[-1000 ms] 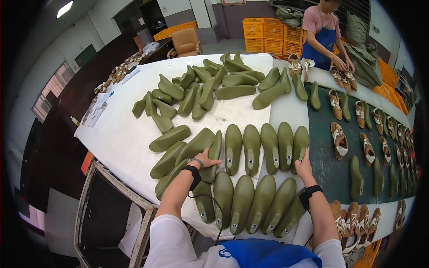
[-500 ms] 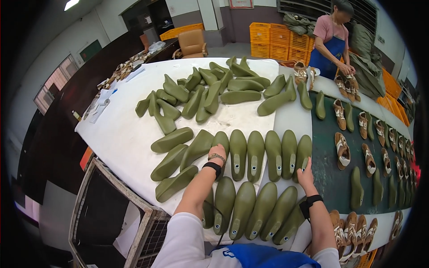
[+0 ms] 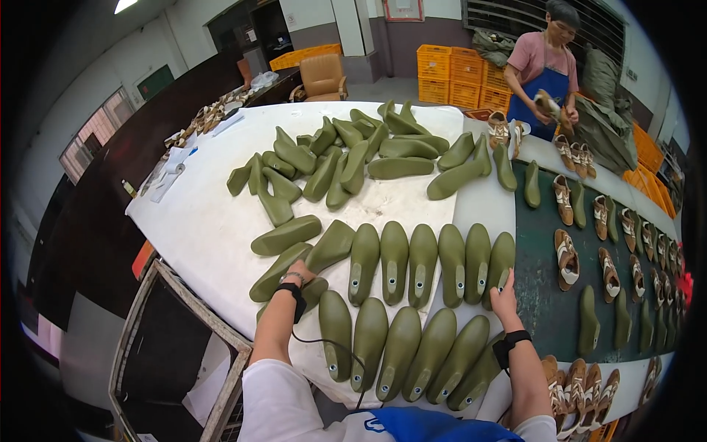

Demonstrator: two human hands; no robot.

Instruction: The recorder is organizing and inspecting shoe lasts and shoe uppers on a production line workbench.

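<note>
Green shoe lasts lie in rows on the white tabletop. My left hand [image 3: 300, 273] is closed about the lower end of a slanted shoe last [image 3: 331, 246], left of the upper row; its fingers are partly hidden. Two other tilted lasts lie beside that hand, a long shoe last [image 3: 274, 276] and a partly covered one [image 3: 315, 292]. My right hand [image 3: 504, 298] grips the heel end of the rightmost upright last [image 3: 502, 253], thumb raised along its side. Below both hands runs a second row of lasts [image 3: 403, 346]. Each wrist wears a black band.
A loose pile of lasts [image 3: 324, 166] covers the table's far part. To the right, a green board [image 3: 541, 295] bears brown-and-white shoes [image 3: 565, 254] and more lasts. A co-worker [image 3: 545, 74] stands at the far right. A wood-framed cart [image 3: 177, 295] adjoins the table's left edge.
My left hand has moved left, from the last at the upper row's left end to the slanted one. My right hand stays at its last. The co-worker has lifted a shoe.
</note>
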